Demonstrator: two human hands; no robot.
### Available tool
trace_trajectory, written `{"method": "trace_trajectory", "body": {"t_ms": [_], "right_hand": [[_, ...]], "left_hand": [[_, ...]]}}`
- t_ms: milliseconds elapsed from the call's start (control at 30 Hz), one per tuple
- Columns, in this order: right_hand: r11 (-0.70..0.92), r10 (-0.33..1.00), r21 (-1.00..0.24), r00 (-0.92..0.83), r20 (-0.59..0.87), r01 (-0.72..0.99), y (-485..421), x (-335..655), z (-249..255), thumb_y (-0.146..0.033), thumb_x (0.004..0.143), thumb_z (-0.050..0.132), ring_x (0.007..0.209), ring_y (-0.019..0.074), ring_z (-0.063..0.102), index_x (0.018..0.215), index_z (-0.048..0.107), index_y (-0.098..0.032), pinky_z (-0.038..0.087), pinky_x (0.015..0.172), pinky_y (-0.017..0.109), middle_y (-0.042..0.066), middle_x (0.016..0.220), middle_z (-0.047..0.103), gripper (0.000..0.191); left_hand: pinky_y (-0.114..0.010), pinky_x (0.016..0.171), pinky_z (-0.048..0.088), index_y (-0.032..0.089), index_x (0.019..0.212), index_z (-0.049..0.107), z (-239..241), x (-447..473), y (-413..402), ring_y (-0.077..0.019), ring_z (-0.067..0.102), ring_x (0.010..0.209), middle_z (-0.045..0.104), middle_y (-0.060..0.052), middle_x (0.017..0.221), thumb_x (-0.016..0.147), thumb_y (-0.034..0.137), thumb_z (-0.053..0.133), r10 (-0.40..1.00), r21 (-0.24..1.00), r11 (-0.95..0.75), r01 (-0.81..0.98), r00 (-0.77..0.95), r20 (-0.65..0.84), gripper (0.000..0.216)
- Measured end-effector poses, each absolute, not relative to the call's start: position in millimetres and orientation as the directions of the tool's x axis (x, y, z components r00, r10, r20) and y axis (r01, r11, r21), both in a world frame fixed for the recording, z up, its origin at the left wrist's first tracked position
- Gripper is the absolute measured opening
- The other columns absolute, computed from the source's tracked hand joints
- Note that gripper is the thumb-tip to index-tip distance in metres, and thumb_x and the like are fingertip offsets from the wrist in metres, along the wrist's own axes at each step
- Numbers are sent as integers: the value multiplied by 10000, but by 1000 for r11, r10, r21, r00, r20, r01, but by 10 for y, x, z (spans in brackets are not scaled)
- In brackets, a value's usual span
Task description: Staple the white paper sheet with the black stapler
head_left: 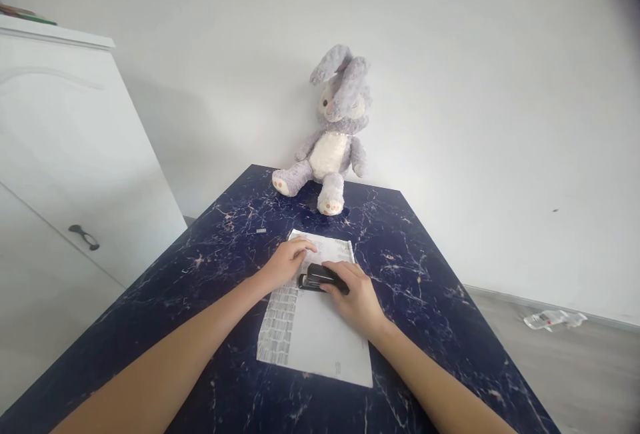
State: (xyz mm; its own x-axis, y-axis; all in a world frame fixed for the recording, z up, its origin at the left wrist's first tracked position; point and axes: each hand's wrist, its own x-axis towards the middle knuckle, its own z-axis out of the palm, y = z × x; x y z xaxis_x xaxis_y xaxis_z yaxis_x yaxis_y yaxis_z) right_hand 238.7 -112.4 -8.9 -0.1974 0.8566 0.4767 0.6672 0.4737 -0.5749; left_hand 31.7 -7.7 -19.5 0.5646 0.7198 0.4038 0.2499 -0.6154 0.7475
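A black stapler (316,275) lies over the upper part of a white sheet of paper (330,341), its jaw end pointing left. My right hand (357,291) is wrapped round the stapler's back end, the thumb on the near side and the fingers over the top. Just left of the jaw, my left hand (291,261) rests on the paper's upper left part, fingers stretched out and holding nothing. Grey printed or drawn blocks run down the sheet's left side. Whether more sheets lie beneath, I cannot tell. A small grey strip (261,231), perhaps staples, lies beyond my left hand.
A grey plush rabbit (330,154) sits at the far end of the dark blue marbled table (425,281), against the white wall. To the left stands a white cabinet (85,134) with a dark handle (84,237). Clear plastic packaging (553,319) lies on the floor at right.
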Motion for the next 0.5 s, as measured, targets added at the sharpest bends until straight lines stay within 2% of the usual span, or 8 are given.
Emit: {"method": "trace_trajectory", "body": {"t_ms": [67, 167, 233, 300, 400, 500], "right_hand": [[435, 832, -526, -103, 545, 731, -1115, 2465, -48, -250, 928, 608, 999, 261, 658, 1217, 650, -253, 488, 918, 408, 74, 1087, 716, 291], [276, 803, -523, 106, 587, 807, -1042, 2726, 35, -268, 925, 590, 1008, 279, 673, 1228, 648, -233, 499, 927, 430, 91, 1120, 718, 311], [177, 813, -516, 171, 556, 838, -974, 2952, 79, -262, 903, 589, 1016, 288, 682, 1222, 659, -232, 509, 932, 439, 91, 1137, 723, 328], [128, 863, -500, 152, 482, 857, -913, 3170, 102, -247, 870, 606, 1026, 292, 691, 1201, 680, -230, 517, 943, 443, 86, 1138, 734, 340], [116, 941, -516, 71, 330, 849, -860, 3417, 120, -246, 841, 638, 1068, 296, 697, 1196, 701, -217, 523, 979, 449, 88, 1161, 742, 361], [145, 971, -540, -15, 237, 829, -867, 3550, 160, -268, 847, 655, 1148, 302, 672, 1228, 700, -211, 503, 1037, 461, 91, 1235, 721, 388]], "left_hand": [[-437, 1131, 410, 208, 1194, 679, -205, 323, -133, -238, 562, 1267, 643, -90, 1320, 984, 186, 432, 651, 627, -710, 321, 638, 411, 325], [-480, 1221, 287, 224, 1351, 595, -211, 324, -234, -257, 400, 1444, 495, -91, 1522, 969, 152, 440, 562, 415, -809, 416, 756, 337, 419], [-495, 1241, 234, 236, 1435, 520, -205, 330, -299, -264, 310, 1501, 406, -84, 1593, 928, 87, 444, 529, 317, -839, 443, 800, 282, 534], [-527, 1230, 230, 271, 1490, 454, -193, 350, -364, -285, 262, 1521, 361, -71, 1621, 875, 25, 443, 518, 259, -848, 462, 825, 227, 662], [-629, 1169, 252, 318, 1490, 450, -165, 414, -470, -364, 294, 1495, 415, -76, 1586, 872, 31, 446, 565, 198, -822, 534, 810, 161, 681], [-660, 1127, 275, 232, 1395, 555, -116, 490, -581, -410, 401, 1409, 545, -152, 1445, 942, 163, 459, 614, 145, -790, 596, 764, 200, 468]]}}
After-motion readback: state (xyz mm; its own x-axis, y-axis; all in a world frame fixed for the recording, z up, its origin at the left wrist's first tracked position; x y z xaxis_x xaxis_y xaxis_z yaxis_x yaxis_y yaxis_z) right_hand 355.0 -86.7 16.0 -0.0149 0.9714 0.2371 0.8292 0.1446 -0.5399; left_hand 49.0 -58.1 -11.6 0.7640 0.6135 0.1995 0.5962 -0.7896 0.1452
